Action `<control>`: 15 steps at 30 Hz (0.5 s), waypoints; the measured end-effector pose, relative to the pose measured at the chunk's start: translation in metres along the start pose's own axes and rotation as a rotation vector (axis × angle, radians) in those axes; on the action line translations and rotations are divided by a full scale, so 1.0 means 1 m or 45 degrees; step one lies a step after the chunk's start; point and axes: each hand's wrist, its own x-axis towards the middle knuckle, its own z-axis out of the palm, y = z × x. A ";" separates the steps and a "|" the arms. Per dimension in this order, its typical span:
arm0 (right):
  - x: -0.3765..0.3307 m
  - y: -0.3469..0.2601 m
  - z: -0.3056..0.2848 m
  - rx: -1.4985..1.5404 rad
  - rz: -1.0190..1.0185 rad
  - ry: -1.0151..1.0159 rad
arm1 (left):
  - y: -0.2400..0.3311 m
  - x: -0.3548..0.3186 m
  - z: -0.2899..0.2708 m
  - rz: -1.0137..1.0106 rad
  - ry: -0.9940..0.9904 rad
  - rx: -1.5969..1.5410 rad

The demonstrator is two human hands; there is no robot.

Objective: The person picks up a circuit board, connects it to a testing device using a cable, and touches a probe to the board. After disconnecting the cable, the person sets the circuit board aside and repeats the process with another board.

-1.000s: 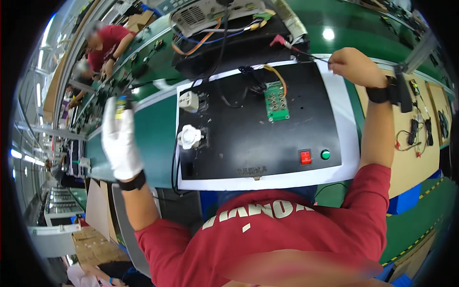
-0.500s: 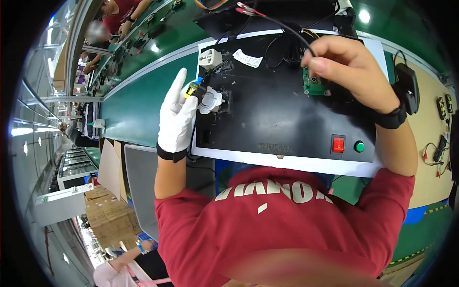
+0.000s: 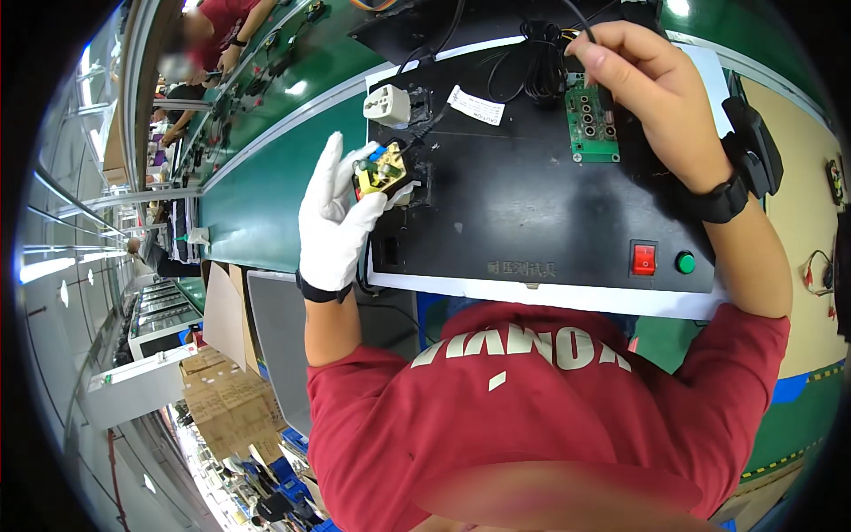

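Observation:
My left hand (image 3: 330,232), in a white glove, grips a small open circuit board (image 3: 381,170) with yellow, green and blue parts, near the left edge of a black test box (image 3: 505,208). Beside it on the box is a white power socket (image 3: 386,105); a second pale socket below is mostly hidden by my hand. My bare right hand (image 3: 654,99) pinches a black cable (image 3: 576,13) that runs up out of view. Just under those fingers, a green circuit board (image 3: 592,133) with a row of round jacks is fixed on the box.
A red rocker switch (image 3: 644,258) and a green button (image 3: 684,262) sit at the box's near right. Coiled black cable (image 3: 542,66) lies at its far side. A black adapter (image 3: 752,142) is beside my right wrist. A grey bin (image 3: 279,341) stands at left.
My left hand has turned the small board so its parts face up more. My right hand has risen slightly, uncovering the jacks; the cable's red clip end has left view.

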 end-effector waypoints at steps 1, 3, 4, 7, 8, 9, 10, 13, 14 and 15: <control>0.001 0.000 -0.001 0.087 0.066 -0.016 | 0.002 0.000 0.001 0.000 -0.002 0.111; 0.004 -0.001 -0.001 0.071 0.064 0.011 | 0.004 -0.001 0.005 0.022 0.058 0.246; 0.005 -0.002 -0.002 0.062 0.063 0.024 | 0.004 -0.001 0.005 0.007 0.066 0.281; 0.006 -0.005 0.004 0.336 0.065 0.109 | 0.004 0.001 0.002 0.056 0.025 0.402; 0.006 -0.006 0.004 0.344 0.093 0.100 | 0.004 0.005 -0.002 0.115 -0.042 0.480; 0.005 -0.007 0.005 0.371 0.110 0.085 | 0.004 0.009 -0.007 0.177 -0.104 0.548; 0.005 -0.008 0.004 0.394 0.125 0.071 | 0.004 0.012 -0.012 0.223 -0.178 0.604; 0.007 -0.009 0.001 0.340 0.093 0.112 | 0.003 0.023 -0.029 0.396 -0.394 0.783; 0.009 -0.008 -0.001 0.295 0.068 0.147 | 0.002 0.027 -0.033 0.425 -0.421 0.898; 0.009 -0.008 -0.007 0.112 0.052 0.060 | 0.000 0.029 -0.035 0.509 -0.449 0.901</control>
